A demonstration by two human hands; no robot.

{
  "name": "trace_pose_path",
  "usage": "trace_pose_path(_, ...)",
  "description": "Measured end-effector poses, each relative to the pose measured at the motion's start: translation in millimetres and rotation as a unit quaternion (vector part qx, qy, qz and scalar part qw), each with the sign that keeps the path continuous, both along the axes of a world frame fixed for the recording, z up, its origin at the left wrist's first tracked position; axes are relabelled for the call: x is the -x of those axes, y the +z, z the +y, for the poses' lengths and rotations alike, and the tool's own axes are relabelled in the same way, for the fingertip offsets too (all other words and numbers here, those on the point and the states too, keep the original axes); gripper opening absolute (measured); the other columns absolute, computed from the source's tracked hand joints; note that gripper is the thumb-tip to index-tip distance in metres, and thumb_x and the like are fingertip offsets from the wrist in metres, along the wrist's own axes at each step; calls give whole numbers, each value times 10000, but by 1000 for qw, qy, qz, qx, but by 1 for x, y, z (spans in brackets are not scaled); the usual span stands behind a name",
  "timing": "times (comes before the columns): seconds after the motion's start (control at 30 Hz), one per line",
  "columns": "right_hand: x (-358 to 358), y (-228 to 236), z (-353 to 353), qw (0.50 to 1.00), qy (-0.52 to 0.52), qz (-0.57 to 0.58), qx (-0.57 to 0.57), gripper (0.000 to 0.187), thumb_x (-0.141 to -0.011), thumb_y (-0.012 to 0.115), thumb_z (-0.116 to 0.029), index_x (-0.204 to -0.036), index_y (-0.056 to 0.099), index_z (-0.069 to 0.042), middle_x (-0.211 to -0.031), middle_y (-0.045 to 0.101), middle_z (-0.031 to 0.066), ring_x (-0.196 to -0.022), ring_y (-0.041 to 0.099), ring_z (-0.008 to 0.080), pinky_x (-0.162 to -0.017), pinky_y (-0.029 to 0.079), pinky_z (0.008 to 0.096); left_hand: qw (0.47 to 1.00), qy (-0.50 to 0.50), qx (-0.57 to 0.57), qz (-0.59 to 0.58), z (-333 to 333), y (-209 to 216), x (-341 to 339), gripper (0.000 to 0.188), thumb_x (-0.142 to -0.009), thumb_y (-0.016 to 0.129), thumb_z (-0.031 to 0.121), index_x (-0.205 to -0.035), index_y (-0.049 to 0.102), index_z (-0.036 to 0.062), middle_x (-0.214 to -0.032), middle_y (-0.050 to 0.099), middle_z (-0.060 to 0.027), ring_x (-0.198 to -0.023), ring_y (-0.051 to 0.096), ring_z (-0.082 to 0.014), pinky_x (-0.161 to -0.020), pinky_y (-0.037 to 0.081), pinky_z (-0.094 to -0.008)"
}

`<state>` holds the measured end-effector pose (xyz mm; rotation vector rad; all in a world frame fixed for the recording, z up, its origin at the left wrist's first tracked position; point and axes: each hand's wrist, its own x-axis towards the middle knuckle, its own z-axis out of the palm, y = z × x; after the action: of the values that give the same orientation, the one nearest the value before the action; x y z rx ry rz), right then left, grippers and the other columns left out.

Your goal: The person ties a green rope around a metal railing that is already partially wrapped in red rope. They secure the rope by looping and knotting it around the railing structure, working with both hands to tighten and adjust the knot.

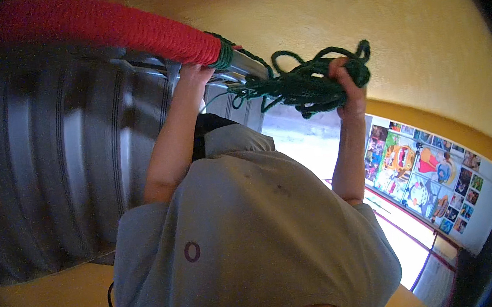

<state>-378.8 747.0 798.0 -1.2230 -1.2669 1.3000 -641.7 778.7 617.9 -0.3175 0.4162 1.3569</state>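
A long bar wound tightly with red cord (125, 31) crosses the upper left, and bare metal tubing (245, 63) runs on from its right end. At that end several turns of green cord (225, 55) lie beside the red winding. My left hand (195, 73) is closed around the bar's underside next to the green turns, its fingers mostly hidden behind the bar. To the right, my right hand (351, 85) is closed on a loose, tangled bundle of green cord (305, 90). Cord strands stretch from the bundle toward the bar.
A dark ribbed panel (72, 154) fills the left side. My grey shirt (248, 231) takes up the middle. At the right, a board with several colourful pictures (433, 170) stands near a bright opening (304, 138). A tan surface (411, 16) spans the upper right.
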Motion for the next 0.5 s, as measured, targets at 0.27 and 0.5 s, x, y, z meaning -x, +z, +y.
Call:
trace_pose_path(0.27,68,-69,66,978,133,-157,-34,297,-745,620,-64,-1041,631,-50,-910,636,73,-809,582,133,-770,458,284,989,-22,-136,-44,29,-62,-7,200,-857,560,207,-942,532,29,-831,575,-73,-768,564,-198,-686,492,-321)
trace_pose_path(0.5,119,-87,123,920,355,-167,18,453,-716,607,-51,-1165,563,-91,-980,644,81,-898,568,133,-807,451,286,980,-77,-130,129,37,-81,-4,185,-856,556,184,-983,541,51,-843,574,-24,-804,558,-131,-670,483,-260)
